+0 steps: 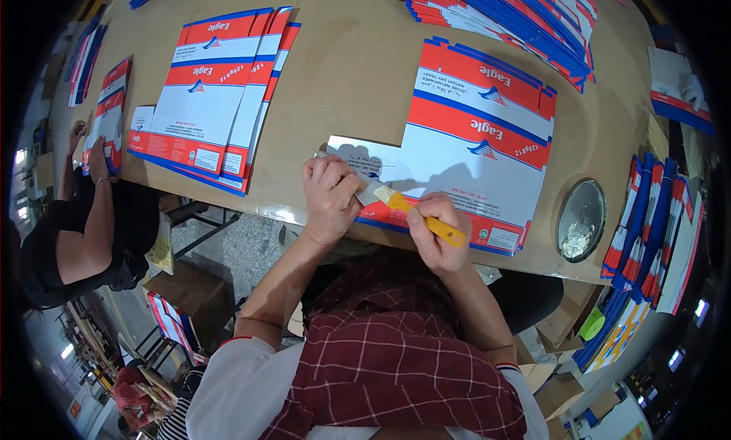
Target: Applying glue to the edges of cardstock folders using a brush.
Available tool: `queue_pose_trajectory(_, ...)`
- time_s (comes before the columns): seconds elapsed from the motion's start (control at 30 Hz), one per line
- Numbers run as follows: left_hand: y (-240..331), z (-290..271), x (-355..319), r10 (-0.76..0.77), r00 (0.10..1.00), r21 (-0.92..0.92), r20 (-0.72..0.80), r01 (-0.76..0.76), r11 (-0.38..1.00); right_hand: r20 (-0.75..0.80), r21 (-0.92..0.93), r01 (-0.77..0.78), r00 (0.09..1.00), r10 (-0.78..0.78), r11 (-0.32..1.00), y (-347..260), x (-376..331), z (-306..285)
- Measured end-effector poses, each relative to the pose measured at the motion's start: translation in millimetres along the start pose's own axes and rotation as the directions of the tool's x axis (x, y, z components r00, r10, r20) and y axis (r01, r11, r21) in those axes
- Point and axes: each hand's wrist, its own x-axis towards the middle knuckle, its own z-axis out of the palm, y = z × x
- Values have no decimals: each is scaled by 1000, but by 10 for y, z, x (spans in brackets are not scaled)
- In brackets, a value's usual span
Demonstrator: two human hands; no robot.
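Observation:
A flat printed carton blank [464,162] in red, white and blue lies before me at the table's front edge. My right hand [438,230] is closed round the yellow handle of a paste brush [400,204]. Its bristles, loaded with whitish paste, touch or hover just over a narrow flap near the carton's left side; which of the two I cannot tell. Closed fingers of my left hand [331,196] pinch the edge of that pale flap [370,192], left of the bristles. Part of the flap is hidden behind the fingers.
A round bowl [582,196] of white paste stands at right. More carton blanks lie in a left stack [205,97], a far pile [502,21] and bundles [647,219] beyond the bowl. At far left a co-worker's hand [97,160] rests on a carton [111,120].

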Motion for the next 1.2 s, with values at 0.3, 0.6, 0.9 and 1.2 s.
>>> queue_pose_trajectory(0.3,-6,16,-16,-6,1000,7,-10,6,1000,59,-28,-96,993,97,995,-65,13,8)
queue_pose_trajectory(0.6,14,8,15,1,1000,-3,-21,-1,1000,20,-32,-162,986,163,986,-114,2,-37)
queue_pose_trajectory(0.9,35,1,28,-10,1000,-4,-30,10,1000,-22,-6,-343,939,343,939,35,2,-62)
queue_pose_trajectory(1.2,2,19,-3,-11,1000,-30,-17,11,999,-101,350,-442,859,502,826,56,140,-124)
